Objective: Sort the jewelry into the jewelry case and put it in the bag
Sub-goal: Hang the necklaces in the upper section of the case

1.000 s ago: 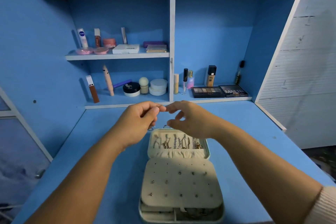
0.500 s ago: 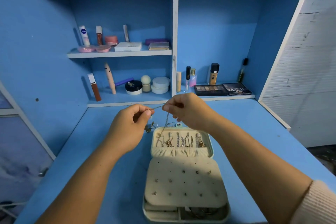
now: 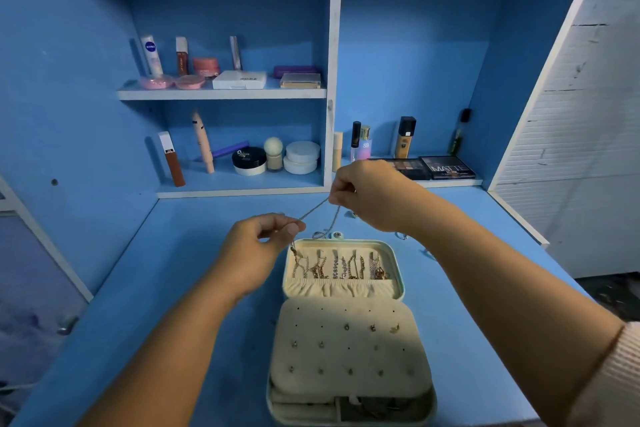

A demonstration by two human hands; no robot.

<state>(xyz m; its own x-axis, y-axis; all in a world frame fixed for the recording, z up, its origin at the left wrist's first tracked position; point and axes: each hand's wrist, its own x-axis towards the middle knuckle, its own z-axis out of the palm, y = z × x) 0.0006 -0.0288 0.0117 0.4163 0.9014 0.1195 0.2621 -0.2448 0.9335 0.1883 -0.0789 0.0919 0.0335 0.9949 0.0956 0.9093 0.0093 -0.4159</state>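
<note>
Pinching a thin silver chain (image 3: 313,210) between them, the left hand (image 3: 258,253) at frame centre and the right hand (image 3: 372,196) just above and to its right hold it taut over the blue desk (image 3: 194,274). Each hand is closed narrowly on one end. Below them, at lower centre, the open jewelry case (image 3: 396,291) lies flat, necklaces hanging in its far half and earrings studding the cream panel (image 3: 349,350) nearer the camera.
</note>
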